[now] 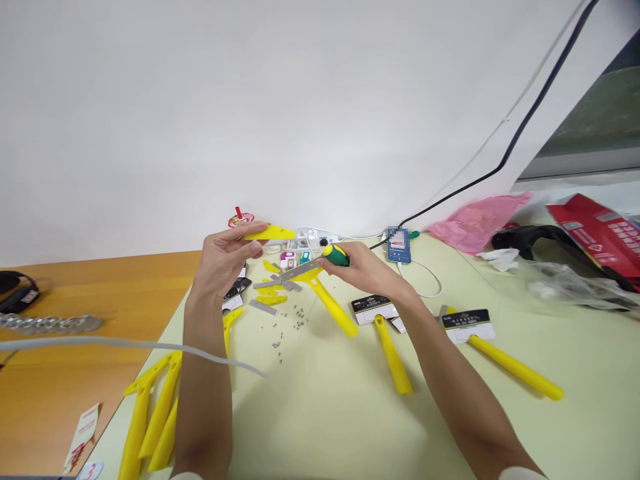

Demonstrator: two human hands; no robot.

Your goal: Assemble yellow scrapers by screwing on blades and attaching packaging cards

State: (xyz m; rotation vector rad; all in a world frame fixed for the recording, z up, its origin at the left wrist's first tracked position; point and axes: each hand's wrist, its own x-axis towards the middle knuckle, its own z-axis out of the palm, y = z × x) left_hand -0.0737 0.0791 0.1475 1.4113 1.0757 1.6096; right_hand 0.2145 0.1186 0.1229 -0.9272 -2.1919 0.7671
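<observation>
I'm pinching a yellow piece (273,233) lengthwise sideways in left fingers (233,235), up-left of the scraper (330,303) and green handle (338,255) my right fingers (336,270) are clasping.

Whitish sleeve edges (521,473) show at the frame's lower left and lower right, leaving forearms (206,387), left hand (220,260) and right hand (369,270) bare.

Tilted yellow scraper (329,300), yellow piece (271,233), green-yellow screwdriver (336,255)

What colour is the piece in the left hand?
The piece is bright yellow, seen best in the head view.
</observation>
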